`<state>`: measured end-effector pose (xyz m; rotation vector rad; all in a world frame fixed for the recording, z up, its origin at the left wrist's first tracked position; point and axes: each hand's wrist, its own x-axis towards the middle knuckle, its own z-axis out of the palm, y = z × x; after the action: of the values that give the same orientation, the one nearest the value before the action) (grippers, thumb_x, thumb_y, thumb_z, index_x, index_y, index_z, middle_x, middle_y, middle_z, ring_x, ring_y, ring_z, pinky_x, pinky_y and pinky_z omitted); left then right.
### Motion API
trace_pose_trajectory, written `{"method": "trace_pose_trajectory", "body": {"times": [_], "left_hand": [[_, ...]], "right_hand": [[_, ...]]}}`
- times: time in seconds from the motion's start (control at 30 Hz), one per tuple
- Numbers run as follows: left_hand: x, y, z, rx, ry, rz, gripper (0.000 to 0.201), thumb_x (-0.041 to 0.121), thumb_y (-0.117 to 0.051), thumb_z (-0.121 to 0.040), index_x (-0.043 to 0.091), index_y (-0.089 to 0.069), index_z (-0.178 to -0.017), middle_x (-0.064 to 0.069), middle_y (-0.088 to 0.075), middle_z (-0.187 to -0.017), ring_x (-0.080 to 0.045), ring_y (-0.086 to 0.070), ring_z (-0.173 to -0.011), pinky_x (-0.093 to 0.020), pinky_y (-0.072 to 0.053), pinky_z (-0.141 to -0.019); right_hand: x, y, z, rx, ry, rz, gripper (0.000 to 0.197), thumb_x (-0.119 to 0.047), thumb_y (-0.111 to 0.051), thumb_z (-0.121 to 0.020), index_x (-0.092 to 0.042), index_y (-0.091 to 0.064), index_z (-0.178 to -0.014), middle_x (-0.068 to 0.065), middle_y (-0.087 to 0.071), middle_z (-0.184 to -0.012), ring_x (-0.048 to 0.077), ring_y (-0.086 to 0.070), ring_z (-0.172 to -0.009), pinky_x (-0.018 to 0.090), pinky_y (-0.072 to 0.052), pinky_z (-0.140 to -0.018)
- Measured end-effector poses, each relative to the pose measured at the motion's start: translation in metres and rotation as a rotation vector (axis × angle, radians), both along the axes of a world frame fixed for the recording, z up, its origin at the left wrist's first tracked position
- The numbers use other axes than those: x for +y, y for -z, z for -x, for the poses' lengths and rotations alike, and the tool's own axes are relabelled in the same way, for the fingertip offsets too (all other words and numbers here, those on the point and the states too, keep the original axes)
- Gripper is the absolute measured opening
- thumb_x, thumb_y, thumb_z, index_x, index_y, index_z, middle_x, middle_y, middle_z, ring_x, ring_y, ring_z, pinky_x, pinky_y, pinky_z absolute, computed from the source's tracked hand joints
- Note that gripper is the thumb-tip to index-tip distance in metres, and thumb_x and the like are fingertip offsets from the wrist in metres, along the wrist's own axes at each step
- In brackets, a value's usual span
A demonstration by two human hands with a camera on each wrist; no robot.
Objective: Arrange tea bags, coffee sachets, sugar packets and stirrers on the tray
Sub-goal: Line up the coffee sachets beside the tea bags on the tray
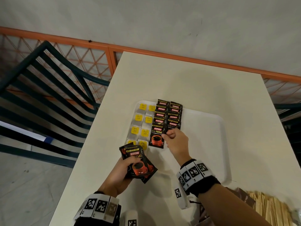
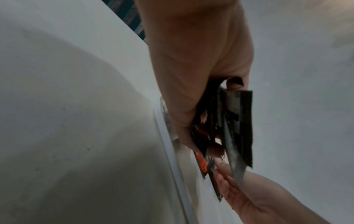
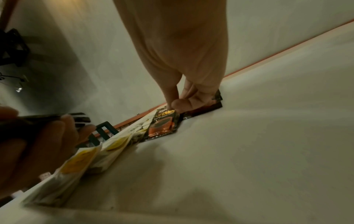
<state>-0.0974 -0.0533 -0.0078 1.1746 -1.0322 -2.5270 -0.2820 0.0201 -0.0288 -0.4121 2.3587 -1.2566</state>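
Observation:
A white tray (image 1: 219, 121) lies on the cream table. Tea bags (image 1: 140, 126) with yellow tags fill two columns at its left end. Beside them, black coffee sachets (image 1: 160, 121) overlap in two columns. My right hand (image 1: 169, 135) is over the near end of the right column, its fingers curled. Thumb and fingertip pinch a sachet edge (image 3: 208, 104) where the columns meet, and the hand mostly hides that sachet. My left hand (image 1: 128, 165) holds a fanned bundle of coffee sachets (image 1: 138, 160) just off the tray's near left corner. That bundle (image 2: 237, 121) shows edge-on in the left wrist view.
Wooden stirrers (image 1: 268, 207) and brown packets (image 1: 244, 198) lie at the table's near right corner. The right half of the tray (image 3: 249, 151) is bare. A dark slatted chair (image 1: 48, 88) stands off the table's left edge, with an orange railing (image 1: 97, 62) behind it.

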Motion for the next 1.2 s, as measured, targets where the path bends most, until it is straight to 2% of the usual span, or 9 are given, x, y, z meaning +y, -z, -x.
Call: {"method": "trace_pose_trajectory", "body": {"times": [0.07, 0.17, 0.33, 0.47, 0.67, 0.8, 0.9, 1.0, 1.2], "left_hand": [[0.000, -0.001, 0.002, -0.007, -0.014, 0.007, 0.039, 0.000, -0.058, -0.079, 0.008, -0.055, -0.117, -0.020, -0.065, -0.104, -0.033, -0.064, -0.091, -0.036, -0.055, -0.067], [0.001, -0.002, 0.005, -0.006, -0.025, -0.007, 0.038, -0.007, -0.052, -0.083, 0.007, -0.054, -0.119, -0.018, -0.067, -0.102, -0.032, -0.066, -0.088, -0.034, -0.057, -0.062], [0.006, -0.008, 0.009, 0.022, 0.021, 0.001, 0.043, 0.012, -0.060, -0.076, 0.008, -0.057, -0.119, -0.018, -0.070, -0.105, -0.030, -0.069, -0.094, -0.035, -0.056, -0.071], [0.010, -0.008, 0.005, 0.078, 0.057, -0.055, 0.035, 0.020, -0.060, -0.079, 0.012, -0.062, -0.113, -0.016, -0.071, -0.105, -0.027, -0.069, -0.092, -0.033, -0.056, -0.072], [0.009, -0.006, 0.001, 0.111, 0.079, -0.026, 0.050, 0.007, -0.053, -0.067, 0.006, -0.058, -0.117, -0.020, -0.068, -0.109, -0.031, -0.067, -0.094, -0.033, -0.057, -0.068], [0.007, -0.001, 0.000, 0.046, 0.021, -0.008, 0.027, -0.005, -0.044, -0.084, 0.007, -0.059, -0.104, -0.013, -0.072, -0.084, -0.023, -0.071, -0.071, -0.028, -0.056, -0.054], [0.007, 0.000, 0.000, 0.010, 0.011, -0.015, 0.024, -0.005, -0.048, -0.083, 0.008, -0.058, -0.100, -0.011, -0.071, -0.078, -0.022, -0.070, -0.067, -0.027, -0.055, -0.052], [0.007, 0.001, 0.001, -0.009, 0.016, -0.009, 0.036, 0.001, -0.059, -0.066, 0.009, -0.058, -0.102, -0.012, -0.071, -0.080, -0.025, -0.068, -0.076, -0.032, -0.054, -0.059], [0.010, 0.000, 0.004, -0.051, 0.014, -0.013, 0.025, -0.006, -0.042, -0.086, 0.008, -0.058, -0.100, -0.014, -0.069, -0.085, -0.029, -0.063, -0.082, -0.036, -0.050, -0.067]], "right_hand": [[0.002, -0.007, -0.005, 0.058, -0.066, -0.018, 0.011, -0.018, -0.067, -0.083, -0.009, -0.061, -0.086, -0.007, -0.057, -0.068, 0.002, -0.053, -0.062, 0.004, -0.041, -0.056], [0.008, -0.020, -0.017, -0.047, -0.285, -0.010, 0.015, -0.029, -0.061, -0.087, -0.014, -0.062, -0.089, -0.007, -0.060, -0.074, 0.002, -0.053, -0.064, 0.015, -0.041, -0.063], [0.021, -0.033, -0.036, -0.361, -0.558, -0.025, 0.031, -0.034, -0.068, -0.081, -0.016, -0.063, -0.105, -0.006, -0.062, -0.087, 0.003, -0.055, -0.071, 0.014, -0.041, -0.058], [0.027, -0.030, -0.041, -0.460, -0.476, 0.050, 0.017, -0.022, -0.070, -0.080, -0.012, -0.064, -0.092, 0.001, -0.061, -0.077, 0.005, -0.050, -0.056, 0.016, -0.040, -0.047], [0.035, -0.026, -0.032, -0.558, -0.303, 0.093, 0.011, -0.010, -0.068, -0.081, -0.007, -0.064, -0.092, 0.005, -0.064, -0.079, 0.009, -0.058, -0.063, 0.016, -0.046, -0.047], [0.043, -0.020, -0.016, -0.630, -0.074, 0.159, 0.007, -0.003, -0.062, -0.085, -0.005, -0.062, -0.091, 0.009, -0.065, -0.085, 0.016, -0.060, -0.070, 0.020, -0.051, -0.053], [0.050, -0.015, -0.001, -0.541, 0.088, 0.146, 0.008, -0.003, -0.062, -0.084, -0.011, -0.061, -0.086, 0.008, -0.063, -0.083, 0.015, -0.057, -0.068, 0.022, -0.045, -0.056], [0.054, -0.012, 0.008, -0.441, 0.180, 0.104, 0.008, -0.004, -0.062, -0.085, -0.009, -0.060, -0.090, 0.003, -0.061, -0.073, 0.011, -0.052, -0.059, 0.017, -0.040, -0.048], [0.048, -0.007, 0.014, -0.356, 0.184, 0.071, 0.009, -0.004, -0.063, -0.085, -0.005, -0.062, -0.094, 0.003, -0.061, -0.067, 0.012, -0.053, -0.056, 0.006, -0.037, -0.037]]}}
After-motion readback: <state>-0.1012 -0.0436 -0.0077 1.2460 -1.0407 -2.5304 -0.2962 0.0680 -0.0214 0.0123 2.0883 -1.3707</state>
